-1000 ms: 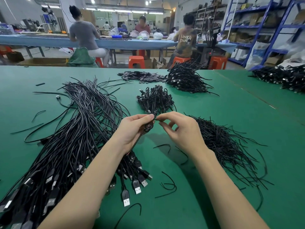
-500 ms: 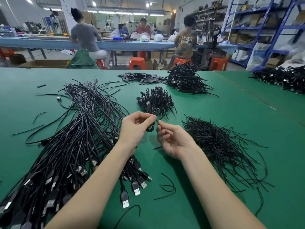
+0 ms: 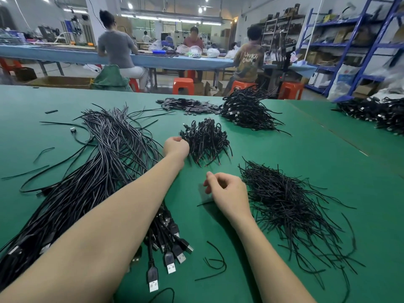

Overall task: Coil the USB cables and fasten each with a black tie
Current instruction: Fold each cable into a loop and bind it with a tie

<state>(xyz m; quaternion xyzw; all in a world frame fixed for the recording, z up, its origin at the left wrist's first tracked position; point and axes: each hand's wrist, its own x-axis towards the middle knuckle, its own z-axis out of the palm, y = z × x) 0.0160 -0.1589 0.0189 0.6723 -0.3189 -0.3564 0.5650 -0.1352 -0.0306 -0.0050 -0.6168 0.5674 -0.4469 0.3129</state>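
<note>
I see the left hand (image 3: pixel 176 147) stretched out to the pile of coiled cables (image 3: pixel 206 142), fingers curled at its near edge; whether that grip clamps anything, I cannot tell. The right hand (image 3: pixel 227 192) hovers loosely curled, holding nothing, beside the black ties (image 3: pixel 284 200). Uncoiled USB cables (image 3: pixel 91 178) sprawl left across the green tabletop (image 3: pixel 306 154).
</note>
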